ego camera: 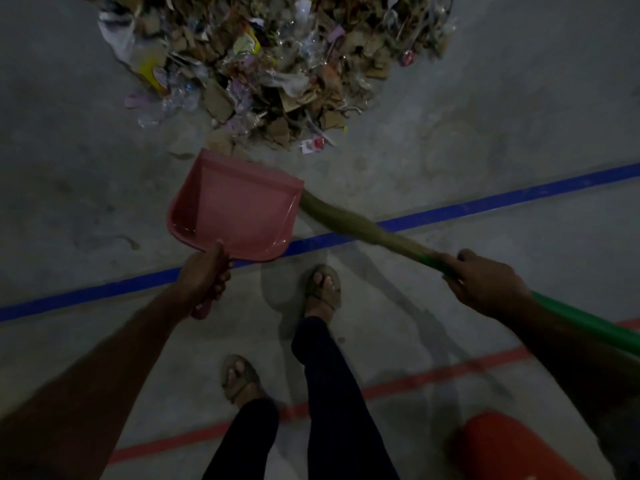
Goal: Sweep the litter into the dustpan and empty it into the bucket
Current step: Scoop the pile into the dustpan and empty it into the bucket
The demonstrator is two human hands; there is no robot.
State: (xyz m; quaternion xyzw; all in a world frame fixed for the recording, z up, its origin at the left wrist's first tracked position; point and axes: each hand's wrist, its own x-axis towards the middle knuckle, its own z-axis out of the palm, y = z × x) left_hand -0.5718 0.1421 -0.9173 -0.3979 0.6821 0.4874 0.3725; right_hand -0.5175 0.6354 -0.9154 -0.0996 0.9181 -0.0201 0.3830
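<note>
Below the litter heaped at upper centre, we are carrying the empty pink dustpan by its handle in our left hand, our right hand gripping the broom. Sweeping is not yet begun; next we are needing the pan's lip down against the heap. Orange bucket: lower right.

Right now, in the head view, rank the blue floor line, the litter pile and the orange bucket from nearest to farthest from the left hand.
From the left hand, which grips the pink dustpan:
1. Blue floor line, running just beneath and beside that hand.
2. Litter pile, ahead, past the dustpan's front lip.
3. Orange bucket, behind on the right side, near the picture's lower edge.
</note>
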